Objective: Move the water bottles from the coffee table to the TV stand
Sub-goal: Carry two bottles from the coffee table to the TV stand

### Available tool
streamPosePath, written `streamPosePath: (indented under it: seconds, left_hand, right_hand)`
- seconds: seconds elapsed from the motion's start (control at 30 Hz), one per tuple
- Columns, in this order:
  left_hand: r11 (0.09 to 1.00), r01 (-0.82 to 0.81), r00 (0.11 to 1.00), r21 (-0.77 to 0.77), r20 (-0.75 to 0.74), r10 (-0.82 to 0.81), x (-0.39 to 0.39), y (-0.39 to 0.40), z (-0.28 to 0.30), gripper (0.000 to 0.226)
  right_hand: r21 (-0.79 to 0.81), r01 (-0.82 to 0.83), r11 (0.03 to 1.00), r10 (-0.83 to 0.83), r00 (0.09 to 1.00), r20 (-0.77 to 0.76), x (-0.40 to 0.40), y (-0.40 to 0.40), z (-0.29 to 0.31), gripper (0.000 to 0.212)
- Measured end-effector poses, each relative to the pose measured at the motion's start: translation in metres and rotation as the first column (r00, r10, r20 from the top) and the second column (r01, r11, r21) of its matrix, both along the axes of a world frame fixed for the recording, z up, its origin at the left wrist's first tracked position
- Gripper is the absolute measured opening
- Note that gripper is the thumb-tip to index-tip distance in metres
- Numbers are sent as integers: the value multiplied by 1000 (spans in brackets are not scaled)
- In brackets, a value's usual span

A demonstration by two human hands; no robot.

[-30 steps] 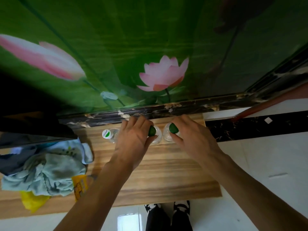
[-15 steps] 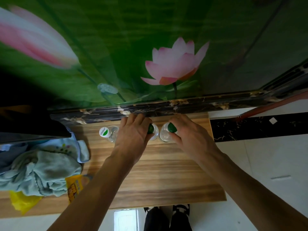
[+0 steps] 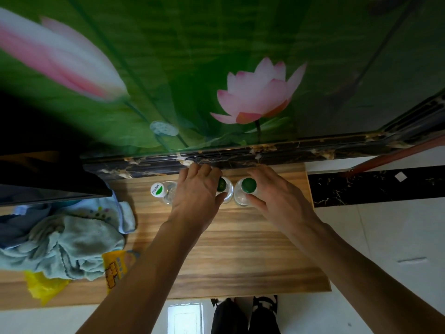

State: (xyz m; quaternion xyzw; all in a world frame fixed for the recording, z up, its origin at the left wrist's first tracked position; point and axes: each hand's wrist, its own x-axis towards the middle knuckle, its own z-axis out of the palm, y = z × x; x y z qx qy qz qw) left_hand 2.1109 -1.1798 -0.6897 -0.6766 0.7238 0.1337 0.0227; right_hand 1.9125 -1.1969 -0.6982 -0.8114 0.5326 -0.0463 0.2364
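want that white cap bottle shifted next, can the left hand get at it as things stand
Probably yes. The white-capped bottle stands upright just beside the left hand, with bare wood around it. But that hand is wrapped around a green-capped bottle, so it would have to let go first.

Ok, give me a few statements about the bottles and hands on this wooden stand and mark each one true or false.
1. Three bottles stand near the wall edge of the wooden stand. True.
2. The left hand grips the white-capped bottle. False: it grips a green-capped bottle; the white-capped one stands untouched beside it.
3. The right hand holds the other green-capped bottle. True.
4. All three caps are green. False: one is white with a green leaf mark.
5. A bundle of light cloth lies on the stand's left part. True.
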Motion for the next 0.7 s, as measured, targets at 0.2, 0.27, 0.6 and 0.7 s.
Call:
streamPosePath:
  seconds: [0.2,0.27,0.6,0.7]
  left_hand:
    - [998,-51,994,-24,-93,49,-2,17,30,55]
    - [995,-85,985,-55,-153,76,-2,31,53,57]
    - [922,-239,924,-303,-363,120,-4,127,213,67]
    - [883,-292,921,-367,-358,155,1,159,270,70]
  right_hand:
    - [-11,70,997,-70,997,-20,-7,18,33,67]
    - [-18,65,998,-65,998,-5,-10,25,60,69]
    - [-122,-100,987,105,994,36,-28,64,235,77]
    - [-174,-154,973,166,984,58,-21,78,289,81]
